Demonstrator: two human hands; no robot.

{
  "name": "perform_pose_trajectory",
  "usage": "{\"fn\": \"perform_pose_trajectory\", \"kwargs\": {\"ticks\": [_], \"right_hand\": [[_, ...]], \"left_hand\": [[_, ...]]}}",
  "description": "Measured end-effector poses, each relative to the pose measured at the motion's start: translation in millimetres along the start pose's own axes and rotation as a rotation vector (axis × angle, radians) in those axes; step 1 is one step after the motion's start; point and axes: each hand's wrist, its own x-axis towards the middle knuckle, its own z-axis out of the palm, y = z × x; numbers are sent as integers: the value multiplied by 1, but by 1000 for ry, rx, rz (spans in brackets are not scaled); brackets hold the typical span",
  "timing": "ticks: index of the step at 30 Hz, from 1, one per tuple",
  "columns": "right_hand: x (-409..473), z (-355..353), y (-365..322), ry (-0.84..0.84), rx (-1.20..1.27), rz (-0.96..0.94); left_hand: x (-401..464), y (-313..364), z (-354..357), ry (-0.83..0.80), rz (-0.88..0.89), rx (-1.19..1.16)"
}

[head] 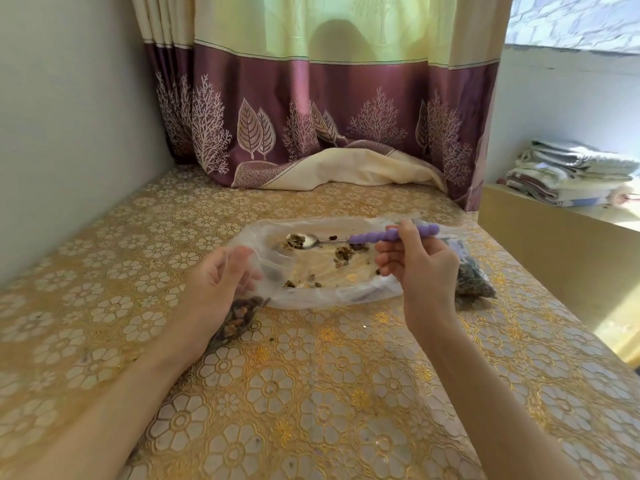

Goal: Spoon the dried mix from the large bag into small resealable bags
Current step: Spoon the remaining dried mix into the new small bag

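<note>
The large clear bag [346, 296] lies open and flat on the table, with only scattered bits of dried mix [344, 253] left inside. My right hand [415, 268] grips the purple beaded handle of a metal spoon [367, 237], whose bowl carries a little mix over the bag's far left part. My left hand [225, 282] pinches the bag's left edge and lifts it. A small filled bag [239, 317] lies under my left wrist. Another filled small bag [472, 278] sits behind my right hand.
A gold floral cloth covers the table [311, 393]. A purple and cream curtain [311, 116] hangs at the far edge, its hem resting on the table. Wall runs along the left. Folded towels [571, 174] sit on a ledge at the right.
</note>
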Motion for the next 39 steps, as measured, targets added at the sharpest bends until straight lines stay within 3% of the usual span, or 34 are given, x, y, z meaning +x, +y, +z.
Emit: {"fn": "perform_pose_trajectory", "kwargs": {"ticks": [5,10,12,21,26,39], "right_hand": [[-3,14,-14,-157,-26,-57],[-4,28,-26,-429,-69,-100],[-1,29,-30,-447,-74,-112],[20,-10,-3,0,-93,103],[21,-31,19,60,-155,241],[45,-34,38,190,-132,263]], "left_hand": [[0,1,0,-15,-5,-23],[1,4,-2,-10,-32,-65],[1,5,-5,0,-51,-87],[2,10,-13,69,-11,-72],[-2,5,-7,1,122,194],[-3,-5,-3,-148,62,327]]}}
